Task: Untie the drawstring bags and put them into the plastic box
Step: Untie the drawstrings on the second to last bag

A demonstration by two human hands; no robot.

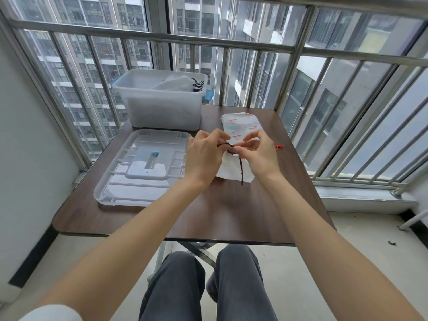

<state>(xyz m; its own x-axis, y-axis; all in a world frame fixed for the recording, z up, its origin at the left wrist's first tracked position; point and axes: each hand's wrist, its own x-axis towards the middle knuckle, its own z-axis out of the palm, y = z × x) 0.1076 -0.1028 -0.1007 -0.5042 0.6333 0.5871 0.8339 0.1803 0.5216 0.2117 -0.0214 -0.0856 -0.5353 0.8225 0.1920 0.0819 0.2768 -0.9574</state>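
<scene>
**Knot under the fingers, box waiting behind**

Nearest the person, a dark braided cord (240, 166) trails toward the table's (231, 212) front edge over a plain white drawstring bag (228, 169). Just above it, the left hand (203, 156) and right hand (259, 154) meet over the bag's gathered mouth, each pinching the cord at the knot between thumb and fingertips, the other fingers curled loosely. The cloth looks thin, limp and very light, so it will probably slide or bunch if tugged; the better hold is the cord itself, close to the knot, picking a loop loose rather than pulling the tail (which would likely tighten it).

Beyond the hands lies a second bag, white with red print (242, 126), flat on the table, a red cord end (279, 147) showing to its right. To the left rests the clear lid (141, 167), upside down. Farthest back stands the plastic box (159, 100), open, with pale bags already inside.
</scene>
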